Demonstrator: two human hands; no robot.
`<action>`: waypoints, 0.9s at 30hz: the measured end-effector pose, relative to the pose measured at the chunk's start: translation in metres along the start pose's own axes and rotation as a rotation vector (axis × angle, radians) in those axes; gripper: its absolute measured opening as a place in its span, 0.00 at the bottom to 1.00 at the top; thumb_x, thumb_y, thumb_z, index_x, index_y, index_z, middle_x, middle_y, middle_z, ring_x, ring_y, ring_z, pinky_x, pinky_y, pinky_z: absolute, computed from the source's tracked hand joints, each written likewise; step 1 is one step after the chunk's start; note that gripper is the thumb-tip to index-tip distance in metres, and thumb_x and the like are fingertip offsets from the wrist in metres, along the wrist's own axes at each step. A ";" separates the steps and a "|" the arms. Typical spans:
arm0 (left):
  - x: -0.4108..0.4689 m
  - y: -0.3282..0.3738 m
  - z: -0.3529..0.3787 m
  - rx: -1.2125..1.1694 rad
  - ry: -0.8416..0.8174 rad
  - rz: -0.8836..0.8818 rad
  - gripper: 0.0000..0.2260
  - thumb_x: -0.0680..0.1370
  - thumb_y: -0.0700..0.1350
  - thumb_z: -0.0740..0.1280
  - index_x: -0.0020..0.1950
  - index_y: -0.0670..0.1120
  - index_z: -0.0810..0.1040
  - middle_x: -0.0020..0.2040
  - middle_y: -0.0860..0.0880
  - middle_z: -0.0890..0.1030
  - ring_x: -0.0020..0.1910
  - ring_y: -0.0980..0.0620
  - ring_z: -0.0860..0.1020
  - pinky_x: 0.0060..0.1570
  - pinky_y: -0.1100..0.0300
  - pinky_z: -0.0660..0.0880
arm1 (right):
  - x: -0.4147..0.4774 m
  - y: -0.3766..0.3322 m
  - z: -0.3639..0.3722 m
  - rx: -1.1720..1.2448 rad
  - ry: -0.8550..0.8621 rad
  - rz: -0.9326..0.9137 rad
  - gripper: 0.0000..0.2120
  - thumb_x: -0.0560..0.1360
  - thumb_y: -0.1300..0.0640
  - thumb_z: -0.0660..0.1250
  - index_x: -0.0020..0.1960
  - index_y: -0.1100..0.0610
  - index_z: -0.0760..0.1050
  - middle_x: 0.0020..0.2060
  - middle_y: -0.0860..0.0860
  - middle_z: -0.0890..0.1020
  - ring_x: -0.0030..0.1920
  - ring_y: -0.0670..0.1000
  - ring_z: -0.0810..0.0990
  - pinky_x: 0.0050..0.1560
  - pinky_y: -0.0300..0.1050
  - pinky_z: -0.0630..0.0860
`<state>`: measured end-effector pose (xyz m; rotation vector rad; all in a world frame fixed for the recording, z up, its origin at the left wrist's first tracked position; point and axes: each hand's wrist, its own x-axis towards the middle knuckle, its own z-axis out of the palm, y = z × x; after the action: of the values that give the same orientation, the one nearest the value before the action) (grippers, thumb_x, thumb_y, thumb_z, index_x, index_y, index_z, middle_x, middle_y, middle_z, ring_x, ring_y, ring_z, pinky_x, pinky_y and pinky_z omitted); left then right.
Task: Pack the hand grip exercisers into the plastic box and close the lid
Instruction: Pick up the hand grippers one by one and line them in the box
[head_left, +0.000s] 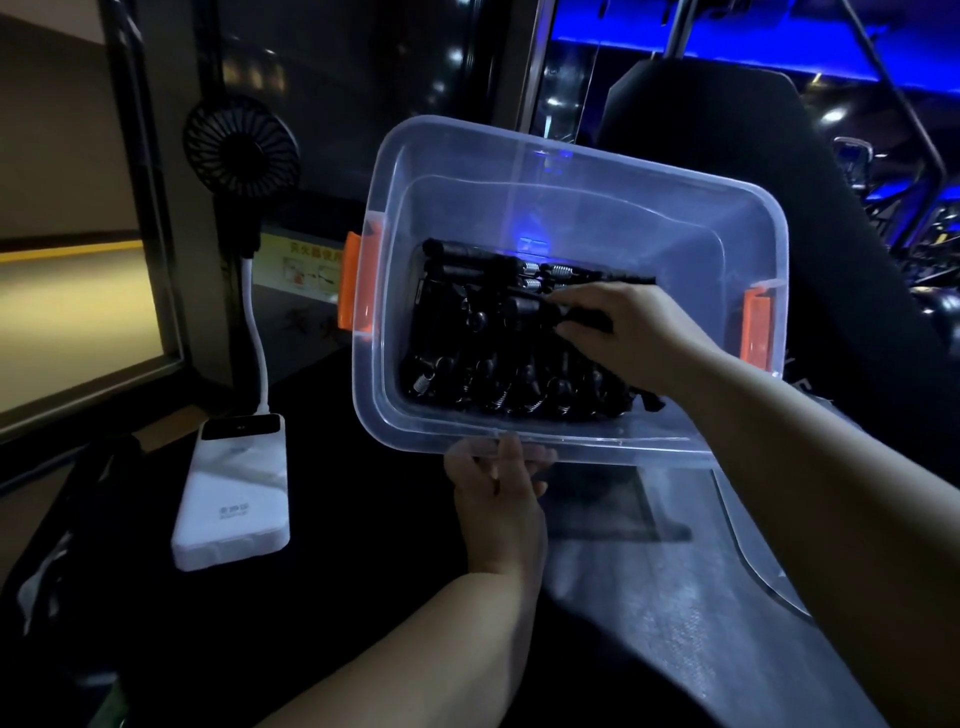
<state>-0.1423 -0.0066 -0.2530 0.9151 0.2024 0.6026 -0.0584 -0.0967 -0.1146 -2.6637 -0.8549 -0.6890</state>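
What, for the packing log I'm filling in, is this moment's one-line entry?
left hand: holds plastic box rim | right hand: grips hand grip exercisers inside box | lid: off

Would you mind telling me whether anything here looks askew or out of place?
Yes: the plastic box is tilted toward the camera, the left hand gripping its near rim, exercisers heaped inside. Its lid lies off, beneath it.

Left hand (498, 483) curled, gripping; right hand (631, 332) extended forward, fingertips pinching.

Clear glossy plastic box (519, 171) with orange plastic latches (356, 280); matt black exercisers (467, 306) with shiny metal springs (560, 270).
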 end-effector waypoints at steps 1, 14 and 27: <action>0.000 -0.001 0.000 -0.002 0.000 0.006 0.05 0.81 0.41 0.59 0.47 0.47 0.63 0.35 0.46 0.82 0.36 0.52 0.82 0.31 0.66 0.73 | 0.006 0.000 0.002 -0.008 0.018 -0.010 0.18 0.76 0.48 0.66 0.65 0.43 0.75 0.56 0.47 0.82 0.51 0.52 0.81 0.51 0.44 0.77; -0.001 -0.002 0.000 0.015 0.023 0.026 0.04 0.80 0.39 0.60 0.47 0.43 0.66 0.36 0.41 0.83 0.36 0.49 0.83 0.30 0.65 0.74 | 0.084 -0.007 0.025 -0.068 0.134 -0.100 0.20 0.78 0.44 0.63 0.68 0.44 0.72 0.59 0.52 0.79 0.62 0.58 0.74 0.61 0.48 0.70; -0.003 0.000 -0.004 0.063 -0.008 -0.006 0.04 0.81 0.38 0.58 0.48 0.44 0.65 0.35 0.47 0.83 0.37 0.52 0.83 0.33 0.64 0.74 | 0.122 -0.006 0.041 -0.012 0.072 -0.130 0.16 0.78 0.44 0.63 0.62 0.47 0.77 0.56 0.49 0.82 0.57 0.54 0.78 0.58 0.44 0.71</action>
<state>-0.1461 -0.0055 -0.2553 0.9770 0.2182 0.5900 0.0400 -0.0179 -0.0869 -2.5943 -1.0140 -0.8174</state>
